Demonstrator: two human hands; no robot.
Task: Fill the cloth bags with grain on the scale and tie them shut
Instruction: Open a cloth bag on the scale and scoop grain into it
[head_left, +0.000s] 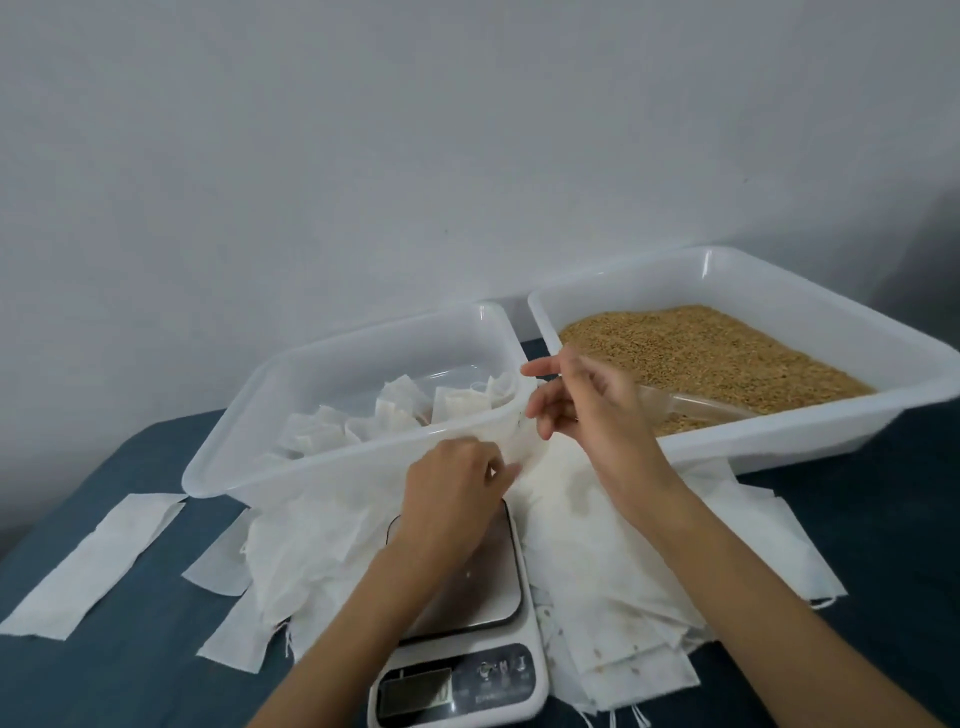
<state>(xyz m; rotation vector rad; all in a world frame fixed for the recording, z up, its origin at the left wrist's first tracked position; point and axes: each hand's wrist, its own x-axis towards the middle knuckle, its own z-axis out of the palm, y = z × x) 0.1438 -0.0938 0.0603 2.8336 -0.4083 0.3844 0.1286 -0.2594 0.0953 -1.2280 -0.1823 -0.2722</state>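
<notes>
Left hand (454, 480) pinches cloth bag (540, 467) above scale (467, 623); right hand (582, 405), fingers curled, pinches bag's top; grain (727, 348) fills tray (779, 280) behind.

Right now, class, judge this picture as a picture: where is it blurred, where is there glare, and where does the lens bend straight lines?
Head view: the scale display is too blurred to read; the right hand is slightly motion-smeared; a small glare streak sits on the grain tub far rim; the wide-angle lens bows the tub edges; lighting is soft, shadows faint.
</notes>
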